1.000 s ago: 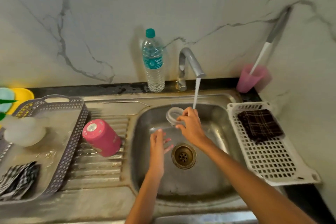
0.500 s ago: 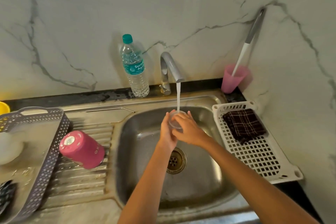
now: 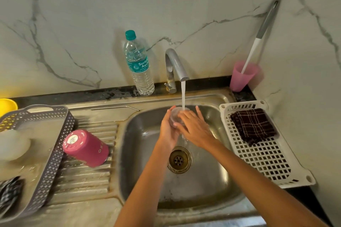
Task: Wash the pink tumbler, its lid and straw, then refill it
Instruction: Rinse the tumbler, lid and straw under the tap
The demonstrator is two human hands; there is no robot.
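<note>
My left hand (image 3: 168,128) cups the clear round lid (image 3: 175,114) over the sink basin (image 3: 206,175), right under the water running from the tap (image 3: 175,65). The fingers of my right hand (image 3: 196,127) lie fairly straight across the lid's front and hide much of it. On the ribbed drainboard to the left, the pink tumbler (image 3: 86,147) stands upside down and tilted. A thin metal straw (image 3: 114,108) lies on the ledge behind the drainboard.
A water bottle (image 3: 139,66) with a teal cap stands left of the tap. A pink cup (image 3: 243,76) with a brush sits in the back right corner. A white rack (image 3: 265,155) carries a dark checked cloth (image 3: 253,125). A grey basket (image 3: 49,153) stands at far left.
My left hand came up from the basin and joined the right on the lid. Both hands brought the lid directly under the stream.
</note>
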